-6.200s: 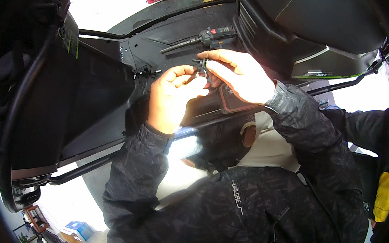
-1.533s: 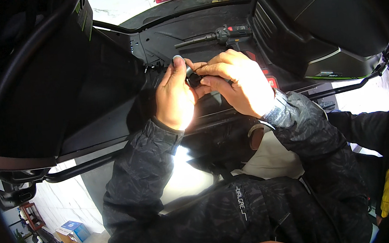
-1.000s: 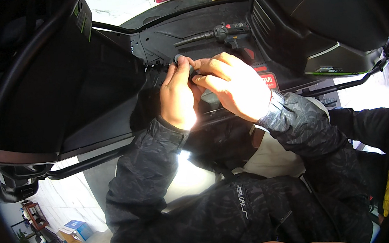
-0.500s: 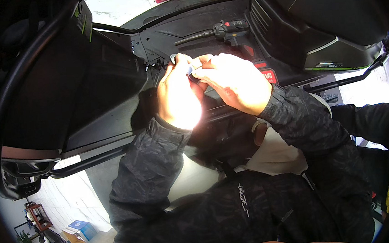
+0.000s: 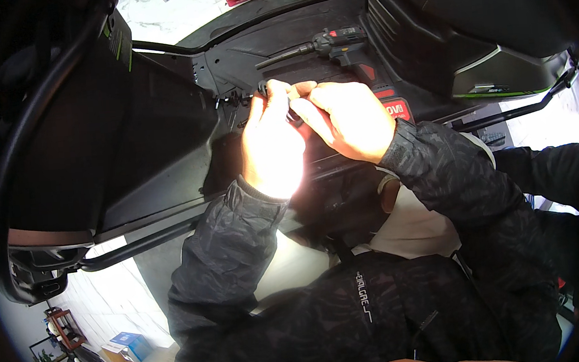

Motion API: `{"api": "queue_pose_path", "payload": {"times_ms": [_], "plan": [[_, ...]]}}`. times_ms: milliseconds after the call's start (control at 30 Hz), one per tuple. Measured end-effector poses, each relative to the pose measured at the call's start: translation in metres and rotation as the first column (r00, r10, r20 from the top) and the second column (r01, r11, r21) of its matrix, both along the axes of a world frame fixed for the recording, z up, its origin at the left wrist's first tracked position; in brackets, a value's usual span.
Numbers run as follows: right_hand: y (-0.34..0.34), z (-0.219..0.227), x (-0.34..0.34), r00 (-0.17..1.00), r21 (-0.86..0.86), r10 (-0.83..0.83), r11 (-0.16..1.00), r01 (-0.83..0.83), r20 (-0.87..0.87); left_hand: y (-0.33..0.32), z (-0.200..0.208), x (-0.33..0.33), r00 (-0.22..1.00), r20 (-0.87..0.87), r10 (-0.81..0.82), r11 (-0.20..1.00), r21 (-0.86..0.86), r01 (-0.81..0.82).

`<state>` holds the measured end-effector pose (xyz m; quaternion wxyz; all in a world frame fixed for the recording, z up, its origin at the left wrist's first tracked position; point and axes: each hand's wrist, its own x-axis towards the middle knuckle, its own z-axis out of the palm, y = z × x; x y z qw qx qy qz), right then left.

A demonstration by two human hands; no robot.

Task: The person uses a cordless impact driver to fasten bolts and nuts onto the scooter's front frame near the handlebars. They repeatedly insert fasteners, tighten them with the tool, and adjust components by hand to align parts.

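Both hands meet in front of me over the black floor panel of a vehicle. My left hand [image 5: 273, 145] is closed around a small dark part [image 5: 291, 115], which shows between the fingers; its exact kind is hidden. From the right, my right hand [image 5: 352, 118] pinches at the same part with thumb and forefinger. Strong light washes out the skin on both hands. Just beyond them a black cordless impact wrench [image 5: 341, 42] with a long socket bit lies on the floor panel. Its red-and-black battery [image 5: 397, 109] shows beside my right wrist.
A black tubular bar [image 5: 10, 128] curves along the left, beside a dark body panel [image 5: 148, 117]. A black seat base [image 5: 421, 41] rises at the right. Short bolts or fittings [image 5: 232, 99] stick out left of my hands. Another person's dark sleeve [image 5: 547, 171] shows at far right.
Between the fingers, a bluish-grey piece seen earlier no longer shows. My right thumb and forefinger have shifted slightly on the part. The whole view has moved a little.
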<state>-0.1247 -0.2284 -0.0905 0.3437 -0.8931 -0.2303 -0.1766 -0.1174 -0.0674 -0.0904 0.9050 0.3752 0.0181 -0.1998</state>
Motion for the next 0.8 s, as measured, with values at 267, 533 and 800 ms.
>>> {"api": "queue_pose_path", "payload": {"times_ms": [267,533,800], "plan": [[-0.010,0.012,-0.007,0.984,0.121,0.146,0.984,-0.133,-0.104,0.006,-0.003,0.000,0.928,0.362,-0.085,0.916,0.394,-0.069],[-0.016,0.002,-0.007,0.986,-0.017,0.066,0.997,-0.069,-0.155,0.005,0.001,-0.001,0.941,0.313,-0.129,0.890,0.455,-0.030],[-0.012,0.001,-0.006,0.991,-0.170,-0.007,0.985,-0.016,-0.135,0.003,0.000,-0.003,0.984,0.164,-0.070,0.966,0.258,0.026]]}}
